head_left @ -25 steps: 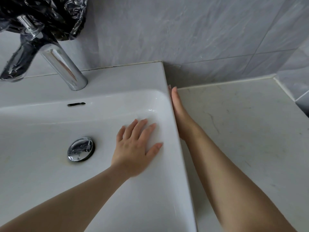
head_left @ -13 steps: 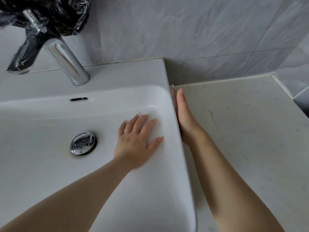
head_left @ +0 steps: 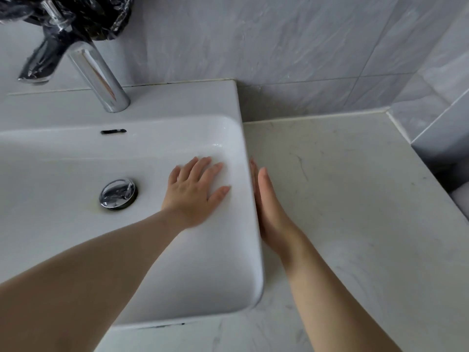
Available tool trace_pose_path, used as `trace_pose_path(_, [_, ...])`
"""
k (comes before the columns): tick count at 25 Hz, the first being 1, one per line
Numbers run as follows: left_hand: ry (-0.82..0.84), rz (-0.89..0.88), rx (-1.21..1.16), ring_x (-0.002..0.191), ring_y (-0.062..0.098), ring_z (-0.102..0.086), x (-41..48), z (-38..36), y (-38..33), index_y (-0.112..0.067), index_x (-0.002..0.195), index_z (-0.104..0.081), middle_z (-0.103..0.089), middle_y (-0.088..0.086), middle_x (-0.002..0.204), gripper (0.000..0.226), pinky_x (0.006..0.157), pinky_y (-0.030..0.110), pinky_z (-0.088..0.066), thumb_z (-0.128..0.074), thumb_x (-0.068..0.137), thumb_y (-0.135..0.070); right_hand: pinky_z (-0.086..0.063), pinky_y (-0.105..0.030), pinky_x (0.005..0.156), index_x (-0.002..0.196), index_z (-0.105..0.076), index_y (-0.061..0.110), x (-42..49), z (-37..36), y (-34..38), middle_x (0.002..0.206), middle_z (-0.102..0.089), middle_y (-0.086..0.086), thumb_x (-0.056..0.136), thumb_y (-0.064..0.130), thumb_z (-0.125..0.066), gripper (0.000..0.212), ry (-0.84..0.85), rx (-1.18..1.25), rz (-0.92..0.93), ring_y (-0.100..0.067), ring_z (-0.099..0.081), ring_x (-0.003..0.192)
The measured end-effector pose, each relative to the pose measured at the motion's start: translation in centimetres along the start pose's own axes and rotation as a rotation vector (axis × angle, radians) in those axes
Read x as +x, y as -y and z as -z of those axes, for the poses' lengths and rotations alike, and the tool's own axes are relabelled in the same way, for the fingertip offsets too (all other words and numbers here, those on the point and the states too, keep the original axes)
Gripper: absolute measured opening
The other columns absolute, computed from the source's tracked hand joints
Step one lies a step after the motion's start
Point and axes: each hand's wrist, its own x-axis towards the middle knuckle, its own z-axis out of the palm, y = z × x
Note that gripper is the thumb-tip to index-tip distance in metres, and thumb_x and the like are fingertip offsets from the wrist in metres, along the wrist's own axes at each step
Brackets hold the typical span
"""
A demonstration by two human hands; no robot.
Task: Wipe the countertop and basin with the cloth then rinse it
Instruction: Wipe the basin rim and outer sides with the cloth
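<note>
A white ceramic basin (head_left: 223, 275) sits on a pale marble countertop (head_left: 342, 199). My left hand (head_left: 195, 191) lies flat inside the basin, fingers spread against its right inner wall, to the right of the chrome drain plug (head_left: 118, 193). My right hand (head_left: 269, 207) stands on edge with straight fingers, pressed along the basin's outer right wall where it meets the countertop. No cloth shows in either hand or anywhere in view.
A chrome tap (head_left: 99, 72) rises at the basin's back left, its top wrapped in crumpled black plastic (head_left: 83, 16). Grey wall tiles (head_left: 304, 41) run behind. The countertop ends at a raised edge on the right (head_left: 396, 123).
My right hand has slid back toward me along the basin's outer wall. My left hand stays flat on the inner wall. The view has pulled back, showing the basin's front corner.
</note>
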Motion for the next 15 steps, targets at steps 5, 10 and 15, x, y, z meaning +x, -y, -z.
trace_pose_path(5, [0.028, 0.002, 0.041, 0.144, 0.018, -0.003, -0.2, 0.2, -0.3, -0.032, 0.147, -0.012, -0.009, -0.005, 0.157, 0.079, 0.115, 0.039, -0.005, 0.004, 0.079, -0.067, -0.023, -0.027, 0.114, 0.145, -0.016, 0.005, -6.0, -0.7, -3.8, 0.144, -0.039, 0.018, 0.021, 0.092, -0.06, 0.158, -0.122, 0.051, -0.193, 0.026, -0.04, 0.112])
trace_pose_path(10, [0.081, 0.027, 0.056, 0.144, 0.019, -0.001, -0.8, 0.9, -1.2, -0.028, 0.149, -0.007, -0.005, -0.003, 0.157, 0.067, 0.115, 0.039, -0.008, -0.003, 0.087, -0.053, -0.046, -0.003, 0.066, 0.107, -0.052, 0.033, -2.0, -0.7, -0.5, 0.091, -0.065, 0.019, 0.076, 0.065, -0.053, 0.044, -0.015, -0.184, -0.057, 0.011, -0.061, 0.08])
trace_pose_path(15, [0.091, 0.049, -0.018, 0.144, 0.019, 0.0, -1.2, 0.9, -1.2, -0.028, 0.149, -0.007, -0.004, -0.003, 0.158, 0.057, 0.116, 0.037, -0.005, -0.016, 0.096, -0.047, -0.029, -0.018, 0.104, 0.122, -0.052, 0.022, -0.9, -1.5, 2.1, 0.136, -0.035, 0.017, 0.098, 0.023, -0.043, 0.026, -0.049, -0.435, 0.026, 0.011, -0.035, 0.122])
